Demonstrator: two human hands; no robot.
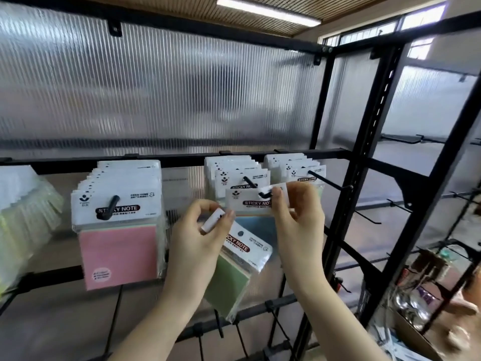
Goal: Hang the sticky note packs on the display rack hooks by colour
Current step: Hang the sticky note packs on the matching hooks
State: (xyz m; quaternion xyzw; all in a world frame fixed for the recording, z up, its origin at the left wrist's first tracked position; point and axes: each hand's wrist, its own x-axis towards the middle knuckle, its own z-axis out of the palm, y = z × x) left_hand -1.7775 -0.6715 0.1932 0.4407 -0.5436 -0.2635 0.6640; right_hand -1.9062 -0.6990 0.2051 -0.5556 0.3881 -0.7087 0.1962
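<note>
1. Far left, a blurred stack of what seem to be yellow-green packs (pixel 23 204) hangs from the rack.
2. Pink packs (pixel 117 225) fill the next hook (pixel 108 208).
3. The left hand (pixel 197 235) pinches the header of a green pack (pixel 234 272), which dangles tilted below the fingers.
4. The right hand (pixel 296 220) pinches a blue pack (pixel 256 204) by its header, its hole at the tip of the middle hook (pixel 253 185); this hand is the nearer one, and the hook's long axis points toward the person.
</note>
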